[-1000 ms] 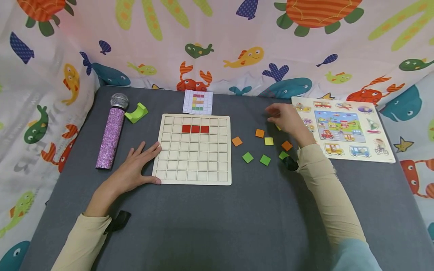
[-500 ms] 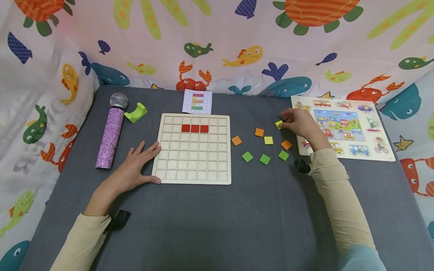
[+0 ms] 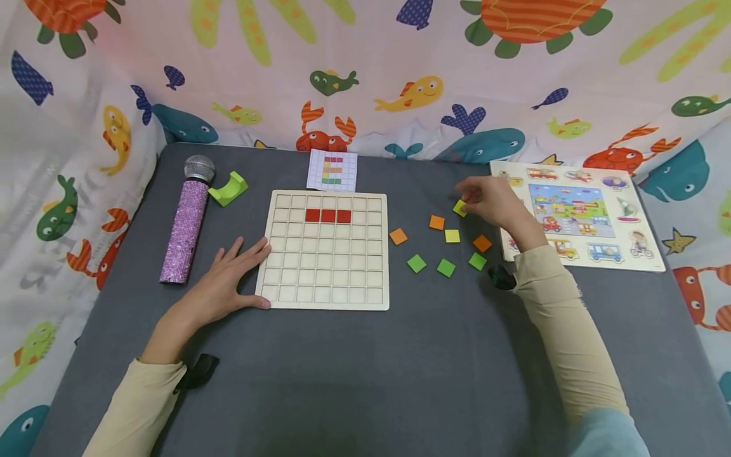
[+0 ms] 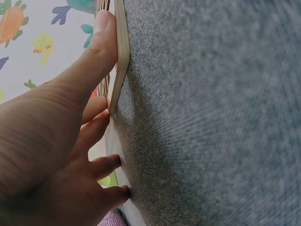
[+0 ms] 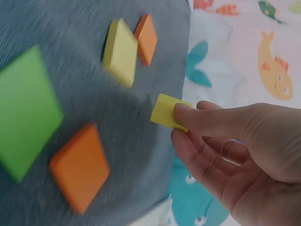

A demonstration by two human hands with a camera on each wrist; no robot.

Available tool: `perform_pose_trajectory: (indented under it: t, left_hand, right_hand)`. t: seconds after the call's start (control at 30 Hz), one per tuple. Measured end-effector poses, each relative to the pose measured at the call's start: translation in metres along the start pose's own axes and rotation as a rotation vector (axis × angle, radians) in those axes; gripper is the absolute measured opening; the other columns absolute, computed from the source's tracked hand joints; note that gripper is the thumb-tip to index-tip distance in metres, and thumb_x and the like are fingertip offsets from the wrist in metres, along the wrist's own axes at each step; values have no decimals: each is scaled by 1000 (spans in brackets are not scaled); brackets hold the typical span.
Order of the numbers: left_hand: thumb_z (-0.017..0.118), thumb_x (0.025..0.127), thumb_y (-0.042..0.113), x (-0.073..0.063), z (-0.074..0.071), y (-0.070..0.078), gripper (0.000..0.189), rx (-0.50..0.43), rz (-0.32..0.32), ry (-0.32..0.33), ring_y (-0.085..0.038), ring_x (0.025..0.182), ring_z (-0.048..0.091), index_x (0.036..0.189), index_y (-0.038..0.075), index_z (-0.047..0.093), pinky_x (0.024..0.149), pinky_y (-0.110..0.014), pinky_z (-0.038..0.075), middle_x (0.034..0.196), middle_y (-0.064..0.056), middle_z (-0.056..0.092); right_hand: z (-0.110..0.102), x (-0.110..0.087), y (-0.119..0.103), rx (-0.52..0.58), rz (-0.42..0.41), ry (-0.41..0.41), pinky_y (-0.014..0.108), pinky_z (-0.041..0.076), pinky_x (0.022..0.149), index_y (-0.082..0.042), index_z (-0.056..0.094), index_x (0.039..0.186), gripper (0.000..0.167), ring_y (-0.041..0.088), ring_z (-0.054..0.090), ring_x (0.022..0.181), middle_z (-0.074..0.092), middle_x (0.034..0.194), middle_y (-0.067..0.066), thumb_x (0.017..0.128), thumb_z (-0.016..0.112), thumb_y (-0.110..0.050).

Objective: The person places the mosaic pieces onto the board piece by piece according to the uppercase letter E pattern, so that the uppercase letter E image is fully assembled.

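My right hand (image 3: 495,202) pinches a yellow square tile (image 5: 164,110) between thumb and fingertips, over the right side of the table. Beside it lie a second yellow tile (image 3: 452,236), three orange tiles (image 3: 436,222) and three green tiles (image 3: 447,269). To their left is a wooden grid board (image 3: 330,276), with three red tiles (image 3: 328,216) side by side in its second row. Fingers spread, my left hand (image 3: 225,285) rests against the board's left edge. Its thumb lies along the lower left corner, as the left wrist view also shows.
A small card (image 3: 348,171) with a coloured grid pattern lies behind the board. On the left are a glittery purple microphone (image 3: 185,231) and a green curved block (image 3: 230,189). A picture puzzle board (image 3: 628,251) lies on the right. A sea-animal curtain (image 3: 377,38) hangs behind.
My right hand first drew back to the right, uncovering the yellow tile at its fingertips, then moved slightly left with that tile. My left hand has stayed at the board's edge.
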State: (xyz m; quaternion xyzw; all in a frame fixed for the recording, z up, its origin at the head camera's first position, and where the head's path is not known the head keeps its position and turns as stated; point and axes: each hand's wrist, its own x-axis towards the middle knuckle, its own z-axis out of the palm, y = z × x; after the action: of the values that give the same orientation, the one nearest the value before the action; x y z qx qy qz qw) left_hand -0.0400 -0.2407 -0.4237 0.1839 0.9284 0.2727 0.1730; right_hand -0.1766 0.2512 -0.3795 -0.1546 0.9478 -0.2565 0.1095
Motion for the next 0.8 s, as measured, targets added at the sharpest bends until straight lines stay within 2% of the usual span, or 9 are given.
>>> perform_pose_trajectory:
  t: [0.2,0.4,0.8]
  left_hand:
    - [86,71,35,2,0,1,104,-4,-8,-3,-45,147,1,154,7,30,115,-63,-2,162,-12,19]
    - [86,71,34,1,-1,2,104,-9,-12,-5,-45,147,1,154,6,30,115,-63,-2,162,-12,19]
    - [87,70,34,1,-1,1,105,-20,-11,-2,-45,147,1,154,7,30,115,-63,-3,162,-11,19]
  right_hand:
    - [9,11,-20,27,-94,-12,49,52,82,7,65,119,33,34,62,90,65,96,21,86,69,6]
    - [21,25,-38,35,-101,-42,46,52,84,4,66,119,32,31,62,93,65,97,18,87,69,5]
    - [60,43,-87,122,-239,-81,38,53,79,2,68,117,30,25,62,87,66,95,14,87,71,2]
